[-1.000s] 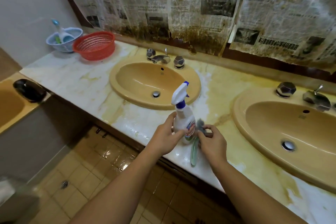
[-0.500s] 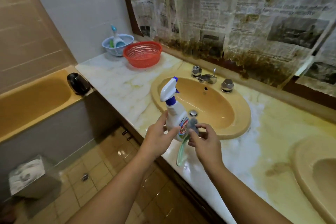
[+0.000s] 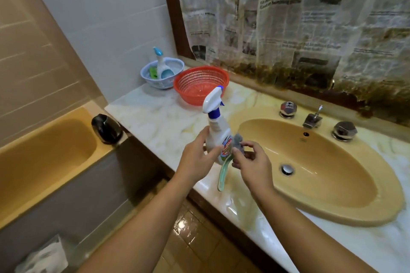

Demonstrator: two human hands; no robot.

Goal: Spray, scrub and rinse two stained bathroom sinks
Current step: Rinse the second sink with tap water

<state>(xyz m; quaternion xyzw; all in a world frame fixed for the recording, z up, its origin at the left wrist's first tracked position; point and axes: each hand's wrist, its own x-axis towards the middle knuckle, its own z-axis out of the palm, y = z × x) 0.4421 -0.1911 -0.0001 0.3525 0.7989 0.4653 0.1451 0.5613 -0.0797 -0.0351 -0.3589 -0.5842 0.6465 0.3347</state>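
**Two hands holding a spray bottle and a scrub brush over the counter's front edge, beside a yellow sink**

A person is looking down at their own bare forearms, which are reaching over a marble counter (image 3: 155, 115) with yellow veins. The left hand (image 3: 195, 157) is gripping a white spray bottle (image 3: 218, 131) by its body, with the thumb curling across the label and the fingers wrapping behind. The bottle is standing upright in the air, its blue-and-white trigger head pointing away towards the back left corner. The right hand (image 3: 255, 166) is just beside it with its fingers curling in and pinching a brush (image 3: 223, 175) near its grey scrubbing head, which is touching the bottle's label. The pale green handle is hanging down over the counter's front edge.

Immediately right of the hands, an oval mustard-yellow sink (image 3: 332, 215) is sitting in the counter, with a chrome drain (image 3: 287, 169) showing in its bowl. A spout (image 3: 312, 118) is standing at its back rim between two chrome knobs.

At the counter's back left corner, a red plastic basket (image 3: 199, 93) is sitting just beside a blue-and-white bowl (image 3: 155, 83), which is holding a small bottle (image 3: 160, 62) with a blue cap. Stained newspaper (image 3: 288, 29) is covering the wall behind the counter. A yellow bathtub (image 3: 44, 150) is lying past the counter's left edge, with a dark rounded object (image 3: 106, 128) resting on its ledge.
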